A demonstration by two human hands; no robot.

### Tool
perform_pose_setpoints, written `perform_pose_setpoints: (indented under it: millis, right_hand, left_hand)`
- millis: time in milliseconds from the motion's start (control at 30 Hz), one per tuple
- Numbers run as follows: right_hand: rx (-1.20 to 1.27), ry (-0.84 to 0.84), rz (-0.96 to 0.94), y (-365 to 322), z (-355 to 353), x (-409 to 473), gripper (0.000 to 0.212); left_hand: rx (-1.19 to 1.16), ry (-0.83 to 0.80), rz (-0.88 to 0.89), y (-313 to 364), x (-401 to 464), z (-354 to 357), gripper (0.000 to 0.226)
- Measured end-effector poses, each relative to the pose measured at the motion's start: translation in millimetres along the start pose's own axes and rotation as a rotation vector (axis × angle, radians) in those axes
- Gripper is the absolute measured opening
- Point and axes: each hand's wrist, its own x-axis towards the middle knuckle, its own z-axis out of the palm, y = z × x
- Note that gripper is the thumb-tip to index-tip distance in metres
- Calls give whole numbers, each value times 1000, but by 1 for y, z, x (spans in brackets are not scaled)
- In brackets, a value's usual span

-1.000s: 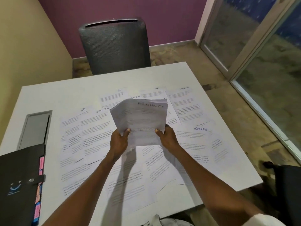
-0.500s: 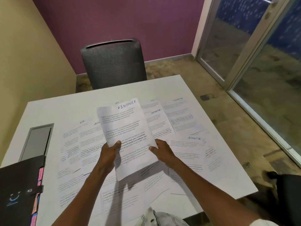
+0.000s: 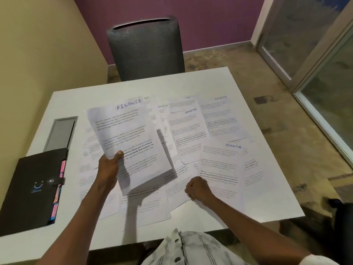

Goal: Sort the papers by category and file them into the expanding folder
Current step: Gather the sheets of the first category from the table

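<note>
Left hand: FINANCE sheets pinched at the lower edge, held above loose papers spread on the counter; right hand fisted, empty; sorting judged underway (filing awaits), closed expanding folder to be opened.

white table, loose papers, blk folder

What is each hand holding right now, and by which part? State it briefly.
The left hand pinches the FINANCE sheets at their lower left edge, thumb on top. The right hand is curled over the papers on the table, holding nothing visible.
</note>
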Motion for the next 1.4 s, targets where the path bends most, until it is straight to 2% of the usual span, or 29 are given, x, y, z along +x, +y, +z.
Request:
perform_pose_setpoints:
  millis: [100,167,267,367,433,500,667,800,867,933,1000,1033,1067,1133,1233,1333,1400]
  right_hand:
    - [-147,-102,-109,5,21,-25,28]
    - [-195,-138,-74,6,37,-36,24]
    - [15,-120,151,7,65,-38,25]
    - [175,-31,292,2,96,-37,25]
    - [229,52,337,5,118,-26,60]
    - [190,157,366,11,137,-12,72]
    - [126,442,378,-1,157,-23,50]
    - [160,534,385,-16,166,-23,34]
    - [263,515,370,-23,171,-14,24]
    - [476,401,265,-38,172,-10,14]
    - [712,248,124,-57,172,-11,40]
    - [687,227,47,-63,172,-11,39]
    - [568,261,-40,-65,171,-10,28]
    - [118,324,-288,-61,166,-14,13]
    - [-536,135,-648,-30,169,-16,7]
    - [-972,150,-880,-5,184,-8,25]
    - [-1056,169,-854,-7,191,-7,39]
  left_hand:
    - [2,31,20,3,-2,-12,25]
    - [16,56,43,8,-1,-22,25]
    - [22,85,64,10,5,-43,27]
    - [38,66,70,6,13,-72,29]
    - [48,48,70,2,21,-94,32]
    - [58,27,68,-1,28,-114,33]
    - [105,-62,31,-6,44,-148,31]
    - [135,-117,23,-3,55,-157,25]
    - [143,-129,28,0,58,-157,23]
    - [151,-132,32,2,60,-156,22]
    - [159,-130,33,2,60,-155,24]
    - [159,-130,32,1,59,-156,26]
    - [153,-129,29,0,57,-156,27]
    - [145,-127,18,-1,53,-155,27]
    - [144,-101,5,-6,45,-151,28]
    - [151,-70,-17,-13,38,-148,29]
    - [156,-60,-27,-16,34,-147,29]
